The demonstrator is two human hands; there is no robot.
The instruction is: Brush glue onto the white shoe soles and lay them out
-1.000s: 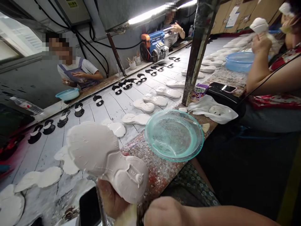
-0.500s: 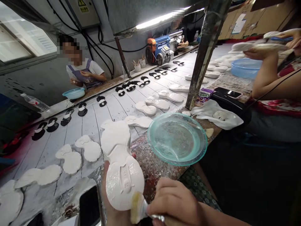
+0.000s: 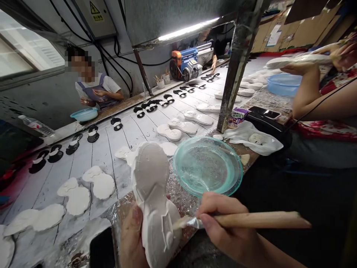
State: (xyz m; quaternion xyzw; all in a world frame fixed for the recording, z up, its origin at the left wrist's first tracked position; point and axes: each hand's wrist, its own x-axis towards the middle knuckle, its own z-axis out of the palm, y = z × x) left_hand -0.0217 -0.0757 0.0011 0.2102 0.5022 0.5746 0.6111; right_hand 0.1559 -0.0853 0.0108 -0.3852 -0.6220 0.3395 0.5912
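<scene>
I hold the sole in left grip, brush in right grip; sole looks light, bendy, maybe slick: take edges.

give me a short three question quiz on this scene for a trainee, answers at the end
1. What does the right grip hold?
2. True or false: the left grip holds a white sole-shaped piece.
3. What colour is the basin nearest the right grip?
a) red
b) teal
c) black

Key:
1. A brush with a wooden handle.
2. True.
3. b) teal.
</scene>
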